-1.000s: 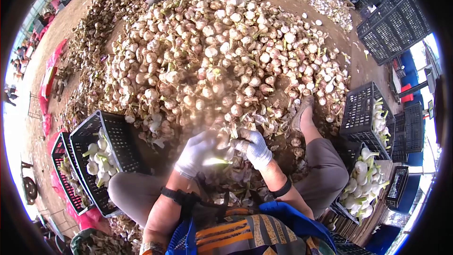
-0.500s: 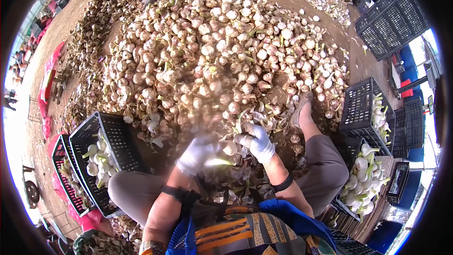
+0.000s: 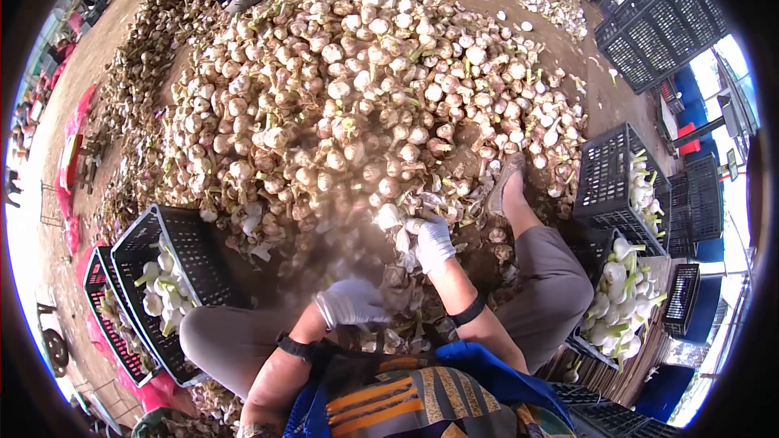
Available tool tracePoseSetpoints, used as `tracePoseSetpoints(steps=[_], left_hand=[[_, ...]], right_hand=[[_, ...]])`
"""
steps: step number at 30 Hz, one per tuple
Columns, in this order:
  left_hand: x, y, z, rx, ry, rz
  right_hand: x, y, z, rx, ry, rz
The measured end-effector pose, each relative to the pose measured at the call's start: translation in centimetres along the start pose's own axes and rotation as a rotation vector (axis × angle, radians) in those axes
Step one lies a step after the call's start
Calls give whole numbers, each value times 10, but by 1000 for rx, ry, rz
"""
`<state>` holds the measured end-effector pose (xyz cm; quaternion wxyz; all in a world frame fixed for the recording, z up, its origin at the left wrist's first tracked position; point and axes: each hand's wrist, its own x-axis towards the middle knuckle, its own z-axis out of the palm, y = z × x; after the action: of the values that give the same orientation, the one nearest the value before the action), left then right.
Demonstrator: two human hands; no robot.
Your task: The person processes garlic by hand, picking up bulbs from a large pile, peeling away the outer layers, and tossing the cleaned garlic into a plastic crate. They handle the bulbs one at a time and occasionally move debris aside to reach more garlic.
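My left hand (image 3: 350, 303), in a white glove, hovers low before my lap, its fingers smeared by motion and pointing right. Beside its fingertips is a blurred patch of brownish garlic skins (image 3: 398, 290). Farther forward, my right hand (image 3: 435, 243), also gloved, has its fingers curled at the near edge of the heap. What they close on is hidden. A whitish piece of garlic (image 3: 389, 216) shows just left of those fingers, with loose pale skin (image 3: 403, 240) below it. Ahead spreads a wide heap of unpeeled garlic bulbs (image 3: 341, 89) with dry stems.
Black crates of cleaned white garlic stand at my left (image 3: 207, 251) and right, one near (image 3: 617, 296) and one farther (image 3: 604, 182). Stacked black crates (image 3: 665, 24) rise at the far right. Another person's foot (image 3: 246, 0) rests at the heap's back edge. My right foot (image 3: 507, 182) borders the heap.
My left hand has drawn back toward my lap, and the white stemmed garlic near it no longer shows there. My right hand has moved slightly forward and left. The whole view has shifted a little.
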<state>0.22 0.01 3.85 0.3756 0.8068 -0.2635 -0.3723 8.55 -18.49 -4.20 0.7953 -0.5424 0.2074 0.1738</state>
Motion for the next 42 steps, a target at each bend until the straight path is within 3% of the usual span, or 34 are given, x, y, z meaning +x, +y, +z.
tracePoseSetpoints(steps=[2,4,5,6,8,10,11,13,14,16,17,18,20,21,24,25,26,27,28,29,30,31,32,33,34,35,36,37,38,39,41,42], left_hand=[[1,25,-18,114,138,-297],[6,-30,7,-69,577,-92],[10,-28,2,7,833,-17],[8,-19,-11,-587,722,-214],[15,-23,-13,-1094,856,-29],[21,-12,-17,-1152,898,78],[15,0,-20,-1608,712,168],[16,-7,-20,-1574,752,83],[16,-9,-21,-1580,780,66],[14,-5,-27,-1813,694,267],[16,-3,-28,-1817,769,253],[20,-2,-29,-1820,841,242],[29,-8,-24,-1807,913,215],[32,-9,-22,-1788,988,185],[36,14,-27,-1535,1120,57],[34,19,-26,-1480,1054,71],[38,-7,-15,-830,1105,-9],[36,29,-24,-1169,1054,-103],[37,27,-26,-1134,971,-122],[42,36,-25,-1315,924,-1],[49,14,-19,-1268,893,-43],[51,12,-15,-1299,880,84],[58,3,-16,-1379,699,185],[63,14,-15,-1435,675,301],[61,20,-10,-1523,684,296],[58,18,-10,-1522,621,274],[56,19,-13,-1524,569,249],[56,22,-11,-1517,620,173],[60,17,-12,-1520,623,171],[64,5,-12,-1483,650,83],[60,-14,-9,-1458,682,-52],[59,-41,-2,-1484,671,-57]], right_hand=[[-6,-13,2,133,-2,51],[-9,-14,-2,191,-82,22],[-15,-20,4,178,-91,-11],[-22,-28,10,162,-100,-45],[-28,-29,10,6,-175,-51],[-45,-41,25,-216,-215,-22],[-48,-39,28,-258,-245,-28],[-51,-45,21,-300,-393,3],[-45,-46,13,-204,-371,23],[-45,-62,11,-1402,-17,-649],[-44,-62,4,-1631,82,-821],[-45,-64,5,-1630,93,-824],[-51,-64,8,-1206,-292,-582],[-43,-29,-1,-922,-348,-518],[-60,-31,31,187,-565,52],[-65,-35,36,97,-455,9],[-68,-42,39,6,-327,-47],[-73,-45,44,230,-303,-35],[-75,-49,44,173,-266,-90],[-69,-40,33,-38,-221,-237],[-72,-49,31,-14,-152,-176],[-66,-53,25,-131,-88,-129],[-65,-67,14,13,-130,40],[-64,-77,-1,128,-145,-17],[-58,-82,-16,240,-177,-72],[-18,-54,-44,239,-284,-292],[-84,-147,-32,663,-406,-379],[-35,-131,-80,727,-504,-375],[-34,-158,-104,811,-258,-532],[-38,-189,-139,817,-123,-514],[-43,-242,-191,351,180,-956],[-35,-257,-232,449,83,-954]])
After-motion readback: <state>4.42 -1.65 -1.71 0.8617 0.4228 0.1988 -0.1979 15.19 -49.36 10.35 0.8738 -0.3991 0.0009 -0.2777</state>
